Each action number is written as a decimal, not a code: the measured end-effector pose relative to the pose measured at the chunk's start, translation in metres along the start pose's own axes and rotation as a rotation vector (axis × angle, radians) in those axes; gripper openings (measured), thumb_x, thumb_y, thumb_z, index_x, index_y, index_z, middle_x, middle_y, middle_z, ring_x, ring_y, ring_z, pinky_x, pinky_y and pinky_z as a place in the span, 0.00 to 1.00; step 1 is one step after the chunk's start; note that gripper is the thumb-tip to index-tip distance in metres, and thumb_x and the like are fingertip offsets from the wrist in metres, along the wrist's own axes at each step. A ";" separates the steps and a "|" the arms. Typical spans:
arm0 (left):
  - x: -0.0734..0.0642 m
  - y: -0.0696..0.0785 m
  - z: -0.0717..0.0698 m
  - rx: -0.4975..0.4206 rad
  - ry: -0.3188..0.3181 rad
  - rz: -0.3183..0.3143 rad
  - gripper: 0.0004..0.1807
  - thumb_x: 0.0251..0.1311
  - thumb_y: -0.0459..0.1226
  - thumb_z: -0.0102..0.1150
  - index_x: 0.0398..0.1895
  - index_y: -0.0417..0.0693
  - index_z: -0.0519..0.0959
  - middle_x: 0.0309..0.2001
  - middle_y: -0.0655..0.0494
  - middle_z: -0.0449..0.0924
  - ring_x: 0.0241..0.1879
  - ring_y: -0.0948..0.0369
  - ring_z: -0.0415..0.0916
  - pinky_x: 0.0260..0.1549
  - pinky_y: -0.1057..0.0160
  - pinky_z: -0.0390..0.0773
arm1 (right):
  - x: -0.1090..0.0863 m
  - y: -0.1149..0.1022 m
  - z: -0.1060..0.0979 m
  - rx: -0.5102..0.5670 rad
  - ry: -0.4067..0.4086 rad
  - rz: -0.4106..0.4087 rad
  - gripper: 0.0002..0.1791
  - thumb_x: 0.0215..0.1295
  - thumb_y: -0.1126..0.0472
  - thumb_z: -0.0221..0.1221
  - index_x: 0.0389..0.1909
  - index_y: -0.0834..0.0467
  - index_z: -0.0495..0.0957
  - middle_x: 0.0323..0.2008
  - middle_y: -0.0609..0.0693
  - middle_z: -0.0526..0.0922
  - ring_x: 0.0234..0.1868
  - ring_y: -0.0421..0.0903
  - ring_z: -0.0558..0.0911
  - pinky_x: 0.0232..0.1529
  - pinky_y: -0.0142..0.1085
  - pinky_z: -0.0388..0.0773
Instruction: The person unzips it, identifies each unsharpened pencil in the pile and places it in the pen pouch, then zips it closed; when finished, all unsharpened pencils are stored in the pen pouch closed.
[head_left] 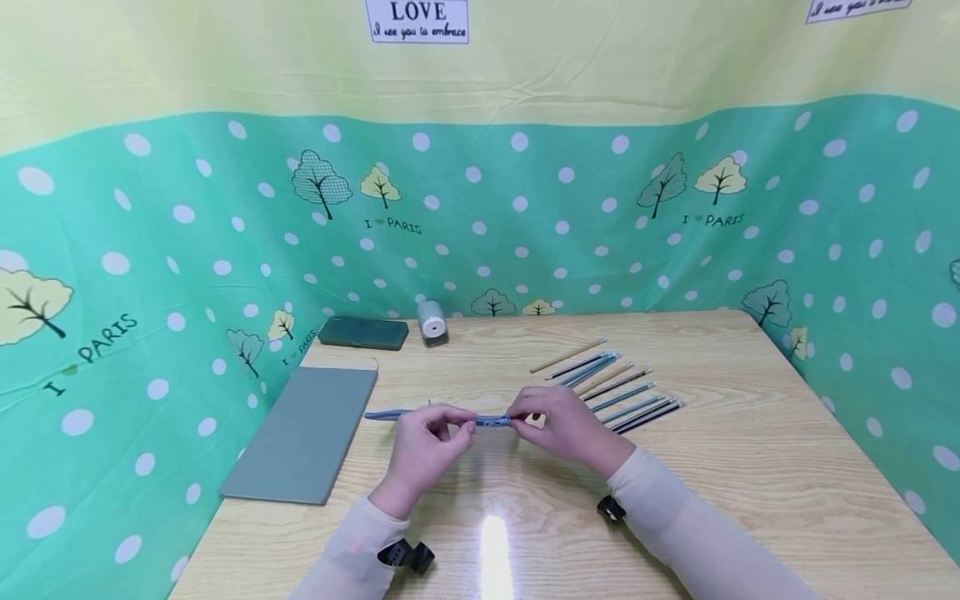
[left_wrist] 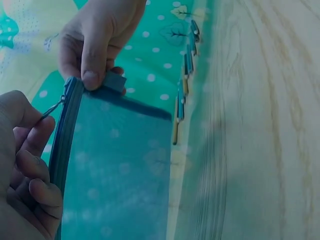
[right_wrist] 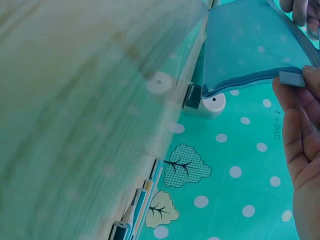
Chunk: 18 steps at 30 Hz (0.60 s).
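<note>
A see-through blue mesh zipper pouch (head_left: 492, 421) is held up between both hands over the table, its zipper edge uppermost. In the left wrist view its mesh side (left_wrist: 120, 165) hangs flat. My left hand (head_left: 426, 448) pinches the metal zipper pull (left_wrist: 51, 108) between thumb and finger, close to one end of the zipper. With thumb and fingers, my right hand (head_left: 561, 421) grips the pouch's corner at that end, beside a small grey-blue fabric tab (right_wrist: 291, 79). The zipper slider sits near the right hand's thumb.
Several pencils (head_left: 628, 387) lie spread on the wooden table (head_left: 750, 467) beyond the right hand. A grey board (head_left: 303, 437) lies at the left. At the back left are a dark green case (head_left: 363, 332) and a small white-and-grey cylindrical object (head_left: 432, 323). Patterned cloth surrounds the table.
</note>
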<state>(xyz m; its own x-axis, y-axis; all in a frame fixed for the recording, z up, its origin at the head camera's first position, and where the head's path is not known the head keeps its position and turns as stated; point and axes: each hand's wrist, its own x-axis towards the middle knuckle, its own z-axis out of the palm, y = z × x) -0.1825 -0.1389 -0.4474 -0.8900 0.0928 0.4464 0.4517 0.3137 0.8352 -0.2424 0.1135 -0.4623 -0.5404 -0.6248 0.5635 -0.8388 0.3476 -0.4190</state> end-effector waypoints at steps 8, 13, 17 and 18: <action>0.002 -0.027 -0.010 0.077 0.026 -0.042 0.09 0.57 0.27 0.73 0.36 0.50 0.91 0.31 0.58 0.88 0.17 0.62 0.67 0.16 0.68 0.66 | -0.002 0.005 -0.006 -0.010 0.007 0.053 0.06 0.67 0.65 0.69 0.41 0.52 0.89 0.38 0.43 0.88 0.39 0.34 0.85 0.38 0.32 0.84; 0.004 -0.035 -0.023 0.112 0.004 -0.036 0.12 0.58 0.29 0.74 0.36 0.59 0.91 0.30 0.65 0.86 0.17 0.62 0.68 0.17 0.67 0.68 | -0.003 0.010 -0.007 0.003 0.015 0.051 0.07 0.65 0.67 0.69 0.40 0.53 0.89 0.37 0.44 0.88 0.38 0.34 0.85 0.39 0.32 0.85; 0.007 -0.037 -0.035 0.151 -0.014 -0.038 0.11 0.58 0.30 0.74 0.36 0.59 0.91 0.29 0.66 0.86 0.17 0.62 0.68 0.17 0.66 0.67 | -0.004 0.012 -0.008 -0.004 0.022 0.047 0.06 0.64 0.67 0.69 0.38 0.53 0.89 0.36 0.43 0.87 0.37 0.34 0.84 0.38 0.29 0.83; 0.008 -0.037 -0.039 0.157 -0.015 -0.045 0.11 0.58 0.30 0.74 0.36 0.59 0.91 0.29 0.67 0.86 0.17 0.62 0.68 0.17 0.66 0.67 | -0.004 0.012 -0.008 -0.006 0.020 0.051 0.05 0.65 0.66 0.69 0.38 0.53 0.89 0.36 0.44 0.87 0.37 0.34 0.84 0.38 0.29 0.83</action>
<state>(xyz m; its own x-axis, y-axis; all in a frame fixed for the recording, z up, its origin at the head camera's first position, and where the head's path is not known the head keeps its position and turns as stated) -0.2035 -0.1862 -0.4623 -0.9105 0.0889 0.4038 0.3969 0.4618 0.7932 -0.2508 0.1260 -0.4635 -0.5833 -0.5925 0.5556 -0.8107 0.3823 -0.4434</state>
